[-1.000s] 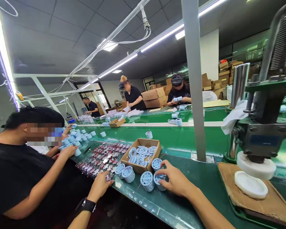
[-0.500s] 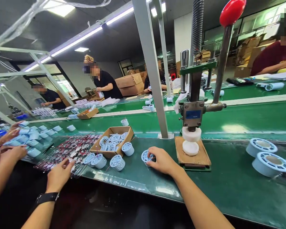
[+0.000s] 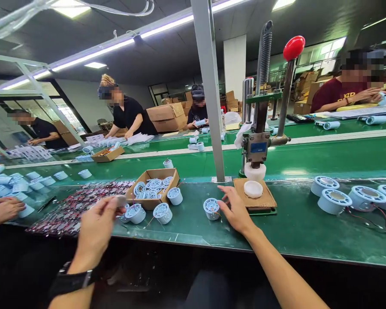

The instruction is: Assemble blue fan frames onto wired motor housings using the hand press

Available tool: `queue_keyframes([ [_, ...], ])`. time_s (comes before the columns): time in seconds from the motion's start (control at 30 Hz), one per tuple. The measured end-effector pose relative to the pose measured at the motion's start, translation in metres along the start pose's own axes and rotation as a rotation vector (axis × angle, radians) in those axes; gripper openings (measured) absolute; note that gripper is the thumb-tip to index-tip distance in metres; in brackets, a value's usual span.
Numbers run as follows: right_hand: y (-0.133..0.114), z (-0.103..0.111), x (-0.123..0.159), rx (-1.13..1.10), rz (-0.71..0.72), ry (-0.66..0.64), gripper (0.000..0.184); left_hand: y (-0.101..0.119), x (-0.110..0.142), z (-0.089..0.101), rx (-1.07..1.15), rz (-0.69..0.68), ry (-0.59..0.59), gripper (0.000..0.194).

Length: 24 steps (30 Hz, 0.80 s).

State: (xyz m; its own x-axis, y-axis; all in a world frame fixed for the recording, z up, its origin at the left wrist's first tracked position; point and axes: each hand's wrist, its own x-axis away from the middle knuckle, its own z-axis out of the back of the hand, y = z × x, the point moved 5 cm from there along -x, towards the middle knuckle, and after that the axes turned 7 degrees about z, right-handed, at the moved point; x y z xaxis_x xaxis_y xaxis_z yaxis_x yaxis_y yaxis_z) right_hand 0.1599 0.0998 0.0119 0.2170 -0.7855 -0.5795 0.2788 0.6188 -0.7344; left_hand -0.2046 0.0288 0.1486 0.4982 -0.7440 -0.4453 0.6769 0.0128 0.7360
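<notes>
My left hand [image 3: 98, 221] is closed in a pinch on a small grey disc [image 3: 121, 201], partly blurred, above the bench's near edge. Fingers apart, my right hand [image 3: 234, 209] holds nothing; its thumb is at the side of a light-blue round housing [image 3: 211, 208] with a thin wire, standing upright on the bench. More such housings [image 3: 162, 213] stand between my hands. Beyond my left hand lies a heap of small discs with red and black wires [image 3: 80, 201]. Behind my right hand is a hand press [image 3: 257, 148], with a white round pad [image 3: 253, 189] on its base.
A cardboard box [image 3: 172, 189] holds light-blue slotted rings. Several housings with metal discs in their tops [image 3: 334, 201] stand at right. A grey post [image 3: 209, 86] rises beside the press. A co-worker's hand [image 3: 6, 210] is among housings at left; other people sit or stand across the green belt.
My left hand has come up and right from the wired heap with a disc in it. My right hand has let go of the housing and spread its fingers. The view has shifted.
</notes>
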Motion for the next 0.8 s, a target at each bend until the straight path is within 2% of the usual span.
queue_keyframes([
  [0.1,-0.008,0.002,0.006,0.003,-0.001,0.082,0.036,0.017,0.042,-0.053,0.258,0.106,-0.274,0.041],
  [0.2,-0.031,-0.003,0.018,0.011,0.013,0.148,0.032,0.038,0.087,-0.105,0.412,0.152,-0.493,0.039],
  [0.27,-0.051,-0.012,0.027,0.012,0.041,0.126,0.031,0.048,0.111,-0.131,0.49,0.168,-0.598,0.038],
  [0.33,-0.068,-0.024,0.035,-0.005,0.065,0.039,0.033,0.053,0.128,-0.149,0.581,0.175,-0.701,0.037],
  [0.4,-0.077,-0.034,0.04,-0.06,0.037,-0.044,0.039,0.054,0.139,-0.16,0.707,0.197,-0.828,0.038],
  [0.5,-0.077,-0.037,0.04,-0.171,-0.05,-0.089,0.037,0.048,0.145,-0.164,0.846,0.278,-0.979,0.047],
  [0.67,-0.067,-0.035,0.041,-0.21,-0.105,-0.162,0.037,0.039,0.147,-0.158,0.812,0.301,-1.02,0.04],
  [0.8,-0.054,-0.027,0.068,-0.271,-0.194,-0.194,0.037,0.035,0.17,-0.17,0.802,0.247,-1.03,0.034],
])
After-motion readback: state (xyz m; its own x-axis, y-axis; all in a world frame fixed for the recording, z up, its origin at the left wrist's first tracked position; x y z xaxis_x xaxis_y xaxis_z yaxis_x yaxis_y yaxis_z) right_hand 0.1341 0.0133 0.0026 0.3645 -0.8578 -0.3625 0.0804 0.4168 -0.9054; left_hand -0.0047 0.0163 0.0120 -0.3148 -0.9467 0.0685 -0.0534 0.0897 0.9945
